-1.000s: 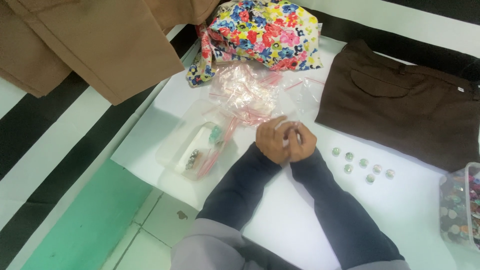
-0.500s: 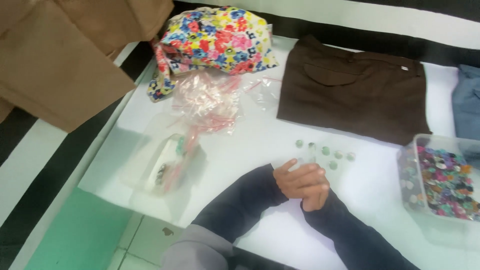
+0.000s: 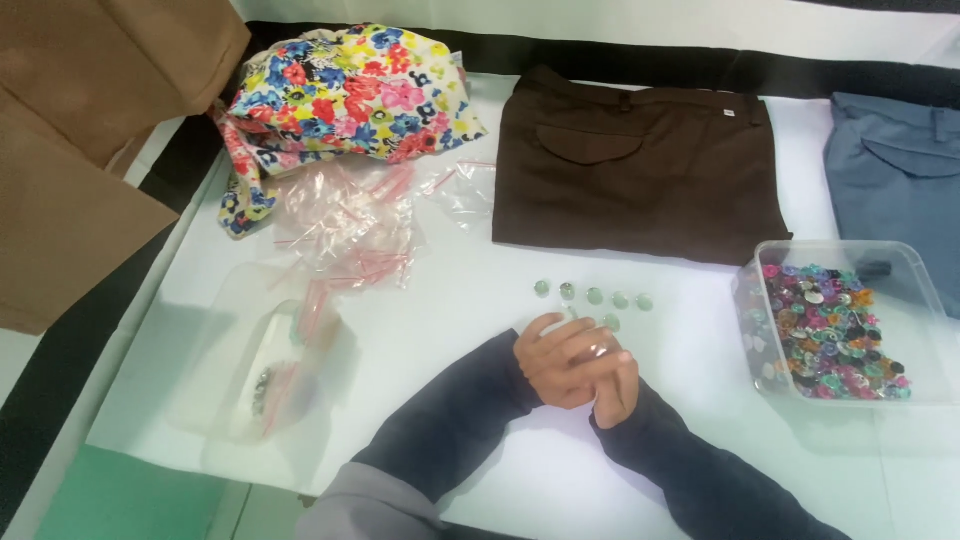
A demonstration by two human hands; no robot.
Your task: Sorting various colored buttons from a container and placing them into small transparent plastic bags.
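Just below a row of pale green buttons (image 3: 593,295) on the white counter (image 3: 470,300), the left hand (image 3: 556,362) and right hand (image 3: 612,378) are pressed together, each grip clenched on something small and unidentifiable, with a clear tub of mixed buttons (image 3: 835,325) kept within reach to the row's right.

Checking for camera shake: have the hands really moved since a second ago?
Yes. The clasped hands shifted from left of the button row to directly below it.

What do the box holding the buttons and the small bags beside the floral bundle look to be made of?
The clear rectangular box of mixed-colour buttons looks like rigid, slightly frosted plastic: its contents show through and its rim holds shape. The small clear bags with red strips look like thin, glossy plastic film: crinkled, see-through, catching light.
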